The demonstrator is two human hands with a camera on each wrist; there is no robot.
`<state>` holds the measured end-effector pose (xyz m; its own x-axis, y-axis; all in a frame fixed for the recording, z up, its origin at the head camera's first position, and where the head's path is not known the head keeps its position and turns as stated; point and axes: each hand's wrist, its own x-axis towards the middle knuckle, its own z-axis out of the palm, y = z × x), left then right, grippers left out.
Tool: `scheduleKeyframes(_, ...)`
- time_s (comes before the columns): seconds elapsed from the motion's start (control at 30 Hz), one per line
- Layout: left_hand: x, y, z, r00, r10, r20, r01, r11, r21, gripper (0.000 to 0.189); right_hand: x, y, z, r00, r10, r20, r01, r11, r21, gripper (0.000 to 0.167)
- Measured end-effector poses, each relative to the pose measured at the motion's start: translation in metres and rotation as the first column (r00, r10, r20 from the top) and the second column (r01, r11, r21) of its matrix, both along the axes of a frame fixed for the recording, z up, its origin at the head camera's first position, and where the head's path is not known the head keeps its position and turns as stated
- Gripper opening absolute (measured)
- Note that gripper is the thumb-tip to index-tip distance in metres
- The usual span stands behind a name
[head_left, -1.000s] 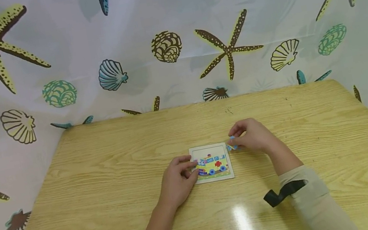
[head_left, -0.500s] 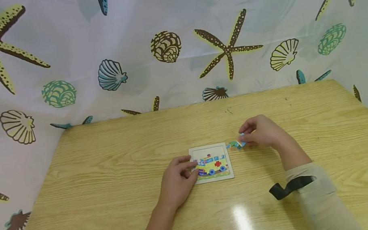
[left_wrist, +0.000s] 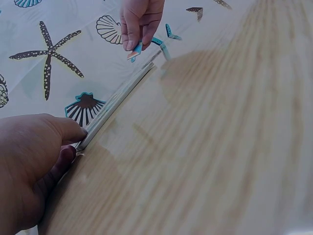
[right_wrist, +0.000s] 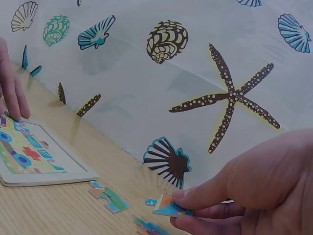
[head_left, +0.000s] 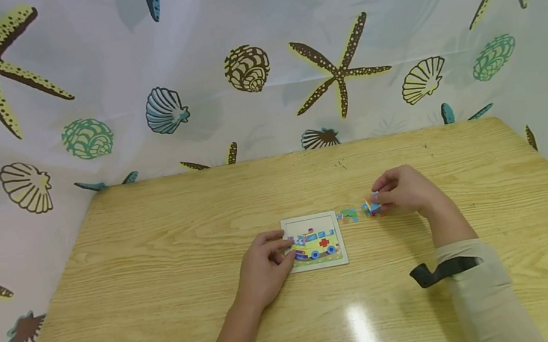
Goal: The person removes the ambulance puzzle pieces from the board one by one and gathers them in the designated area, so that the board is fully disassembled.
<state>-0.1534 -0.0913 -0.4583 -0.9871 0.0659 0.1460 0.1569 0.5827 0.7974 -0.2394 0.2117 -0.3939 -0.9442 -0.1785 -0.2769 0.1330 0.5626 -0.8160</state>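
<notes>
A square puzzle board (head_left: 318,265) with a white frame lies on the table, its lower part filled with a yellow ambulance picture. My left hand (head_left: 263,267) holds the board's left edge; in the left wrist view its thumb and a finger (left_wrist: 66,156) sit at the frame's end. My right hand (head_left: 407,193), to the right of the board, pinches a blue and orange puzzle piece (right_wrist: 171,207) between thumb and fingers. Close below it is a second colourful piece (right_wrist: 150,228), partly cut off. A green and blue piece (head_left: 349,216) lies beside the board's upper right corner.
The wood-grain table (head_left: 152,229) runs back to a white cloth (head_left: 222,125) printed with starfish and shells, which also hangs at both sides. A black strap (head_left: 446,271) with a loose end circles the right sleeve.
My right hand has moved right, away from the board's corner, with a puzzle piece in its fingers. The green and blue piece now shows uncovered. My left hand and the board have stayed put.
</notes>
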Motion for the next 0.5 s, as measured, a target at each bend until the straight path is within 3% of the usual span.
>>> scheduleKeyframes(0.5,-0.001,0.0,-0.001,1.0,0.003,0.001,-0.003,1.0,-0.004,0.021,-0.004,0.029,-0.004,0.997,-0.025,0.073,0.025,1.0,-0.001,0.03)
